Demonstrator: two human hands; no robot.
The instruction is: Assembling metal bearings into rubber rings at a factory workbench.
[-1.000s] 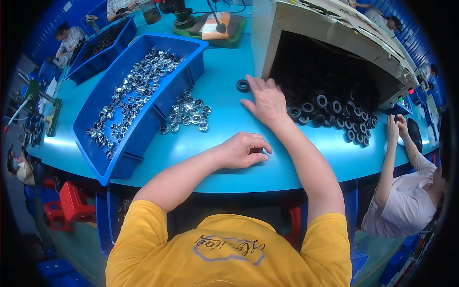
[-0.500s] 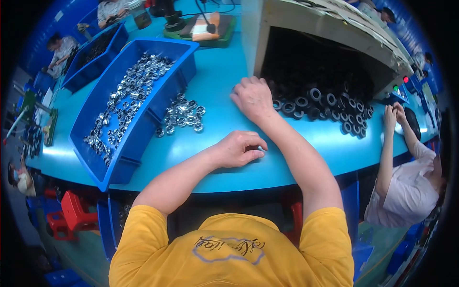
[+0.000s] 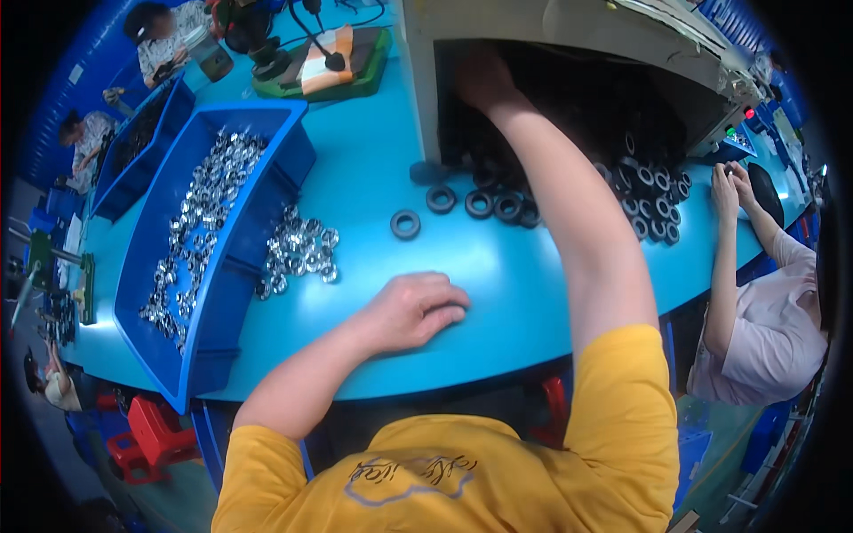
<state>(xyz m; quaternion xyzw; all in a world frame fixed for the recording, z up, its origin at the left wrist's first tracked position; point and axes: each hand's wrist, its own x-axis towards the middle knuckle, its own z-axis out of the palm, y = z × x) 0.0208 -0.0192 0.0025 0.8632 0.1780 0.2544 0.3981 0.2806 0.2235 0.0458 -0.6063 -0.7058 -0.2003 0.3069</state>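
My right hand (image 3: 487,82) reaches deep into the dark opening of a pale box (image 3: 419,98); its fingers are lost in shadow. Several black rings (image 3: 508,208) lie at the mouth of the box, around and under my forearm. One single black ring (image 3: 405,225) sits apart on the blue table. My left hand (image 3: 418,311) rests on the table near the front edge, fingers curled in against the thumb. Whatever it may hold is hidden. Left of it lies a small heap of shiny silver rings (image 3: 304,249), against a blue bin (image 3: 238,258) holding many more.
A second blue bin (image 3: 105,182) with dark parts stands farther left. At the back are a green-based fixture (image 3: 364,82) with a cloth and a lidded cup (image 3: 210,59). A co-worker in a pale shirt (image 3: 764,333) sits at the right. Red stools (image 3: 160,435) stand below the table.
My right hand has gone from the box's front left corner into its opening. Several black rings now lie farther left on the table. My left hand's fingers have closed in more.
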